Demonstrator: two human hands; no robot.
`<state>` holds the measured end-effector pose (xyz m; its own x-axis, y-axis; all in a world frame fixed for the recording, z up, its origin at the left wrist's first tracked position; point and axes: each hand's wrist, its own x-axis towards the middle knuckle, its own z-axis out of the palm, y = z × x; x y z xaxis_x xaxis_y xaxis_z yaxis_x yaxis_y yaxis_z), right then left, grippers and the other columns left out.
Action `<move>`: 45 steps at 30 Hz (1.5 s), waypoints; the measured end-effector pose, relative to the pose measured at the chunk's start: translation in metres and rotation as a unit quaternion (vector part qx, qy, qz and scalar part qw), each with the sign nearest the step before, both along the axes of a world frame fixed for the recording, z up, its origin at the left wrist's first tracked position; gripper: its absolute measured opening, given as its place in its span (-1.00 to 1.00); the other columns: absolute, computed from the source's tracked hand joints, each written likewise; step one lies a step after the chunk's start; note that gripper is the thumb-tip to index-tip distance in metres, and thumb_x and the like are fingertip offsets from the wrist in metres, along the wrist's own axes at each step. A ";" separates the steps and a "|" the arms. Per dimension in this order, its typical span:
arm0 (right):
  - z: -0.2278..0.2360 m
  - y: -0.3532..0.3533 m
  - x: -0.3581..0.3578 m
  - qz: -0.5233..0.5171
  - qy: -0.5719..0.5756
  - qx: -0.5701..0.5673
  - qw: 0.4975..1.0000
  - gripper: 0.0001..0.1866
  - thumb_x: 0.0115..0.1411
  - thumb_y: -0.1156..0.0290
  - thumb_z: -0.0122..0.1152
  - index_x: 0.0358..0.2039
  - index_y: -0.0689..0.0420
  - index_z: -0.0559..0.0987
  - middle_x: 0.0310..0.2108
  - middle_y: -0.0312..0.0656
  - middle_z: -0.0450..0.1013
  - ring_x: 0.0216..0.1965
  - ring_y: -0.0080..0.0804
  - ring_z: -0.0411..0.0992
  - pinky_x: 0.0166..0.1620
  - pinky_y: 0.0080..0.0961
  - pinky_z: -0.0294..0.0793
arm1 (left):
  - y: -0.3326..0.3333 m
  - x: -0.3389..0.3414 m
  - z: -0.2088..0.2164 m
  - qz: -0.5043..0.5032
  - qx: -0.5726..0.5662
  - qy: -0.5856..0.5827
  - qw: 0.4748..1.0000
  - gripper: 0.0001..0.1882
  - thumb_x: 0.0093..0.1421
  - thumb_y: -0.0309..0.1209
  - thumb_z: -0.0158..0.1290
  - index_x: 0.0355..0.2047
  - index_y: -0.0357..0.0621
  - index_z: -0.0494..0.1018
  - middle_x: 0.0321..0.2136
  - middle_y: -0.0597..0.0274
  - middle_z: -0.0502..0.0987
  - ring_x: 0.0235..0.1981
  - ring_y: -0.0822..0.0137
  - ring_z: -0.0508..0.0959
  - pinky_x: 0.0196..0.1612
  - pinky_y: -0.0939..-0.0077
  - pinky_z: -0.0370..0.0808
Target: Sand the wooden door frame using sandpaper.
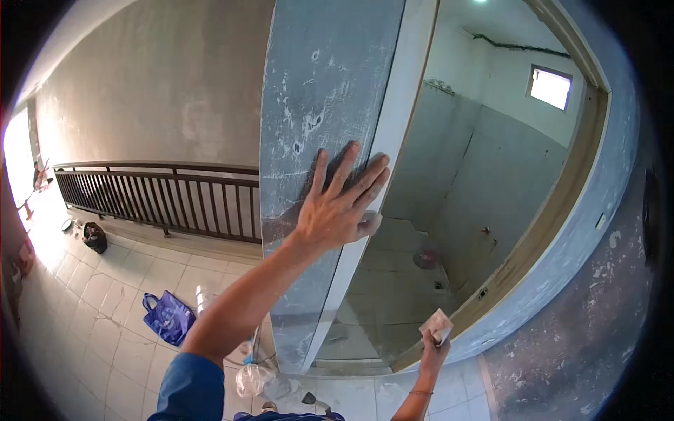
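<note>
My left hand (333,210) lies flat with its fingers spread on the blue-grey wall (316,77). Its fingertips reach the white door frame (411,63). White scuffs and patches mark the wall above and around the fingers. Lower down, in front of the doorway, my right hand (431,356) is closed around a pale, worn folded sheet (437,325) that looks like sandpaper. That sheet is held away from the wall and touches only the hand.
Through the doorway is a tiled bathroom (456,161) with a small window. At left, a dark metal railing (175,200) runs along the grey wall. A blue bag (168,317), a dark bag (94,238) and clear plastic (254,379) lie on the tiled floor (105,337).
</note>
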<state>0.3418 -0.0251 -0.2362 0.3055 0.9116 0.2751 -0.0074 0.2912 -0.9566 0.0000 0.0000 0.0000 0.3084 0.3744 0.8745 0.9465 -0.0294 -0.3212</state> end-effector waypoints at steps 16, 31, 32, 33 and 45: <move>-0.037 -0.032 -0.046 0.074 0.127 -0.025 0.989 -0.55 0.12 0.32 0.30 -0.03 0.30 0.49 -0.09 -0.22 0.46 -0.09 -0.43 0.40 0.05 -0.46 0.36 | 0.023 0.008 0.155 0.093 0.162 0.062 0.980 -0.19 0.19 0.12 0.00 0.38 0.15 0.09 0.43 0.40 -0.06 0.41 -0.12 -0.13 0.29 -0.51 -0.10; 0.053 0.009 -0.095 0.046 0.088 0.143 0.985 -0.78 0.17 0.41 0.17 -0.21 0.23 0.46 -0.26 -0.27 0.40 -0.21 -0.53 0.33 -0.07 -0.54 0.33 | -0.046 -0.008 0.043 -0.083 -0.046 0.054 0.994 -0.32 0.11 -0.21 0.15 0.26 -0.01 0.32 0.35 0.19 0.18 0.41 0.00 0.01 0.39 -0.18 -0.09; 0.066 0.014 -0.100 0.046 0.099 0.152 0.982 -0.77 0.16 0.42 0.16 -0.20 0.23 0.46 -0.25 -0.26 0.40 -0.20 -0.52 0.33 -0.07 -0.53 0.33 | -0.043 -0.008 0.059 -0.075 -0.023 0.053 0.996 -0.31 0.11 -0.22 0.15 0.27 -0.01 0.30 0.36 0.18 0.17 0.41 -0.02 0.01 0.39 -0.18 -0.09; 0.080 0.020 -0.106 0.044 0.108 0.162 0.980 -0.76 0.15 0.42 0.15 -0.19 0.24 0.45 -0.25 -0.25 0.40 -0.20 -0.50 0.33 -0.06 -0.53 0.33 | -0.039 -0.006 0.075 -0.067 0.001 0.051 0.996 -0.30 0.12 -0.23 0.14 0.29 -0.02 0.28 0.36 0.18 0.16 0.41 -0.03 0.01 0.38 -0.18 -0.08; 0.263 0.055 -0.160 0.184 0.173 0.331 0.909 -0.30 0.05 0.42 0.40 0.13 0.21 0.21 -0.17 -0.10 0.39 -0.15 -0.35 0.42 -0.05 -0.48 0.43 | 0.008 -0.012 0.139 0.050 0.120 0.117 0.984 -0.27 0.26 0.00 -0.04 0.39 0.15 0.07 0.42 0.28 0.00 0.41 -0.10 -0.07 0.34 -0.38 -0.13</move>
<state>0.1822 0.0299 0.0271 0.1868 0.6387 0.7464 -0.4873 0.7200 -0.4942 -0.0116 0.0083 0.1386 0.4848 0.2036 0.8506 0.8397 0.1637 -0.5178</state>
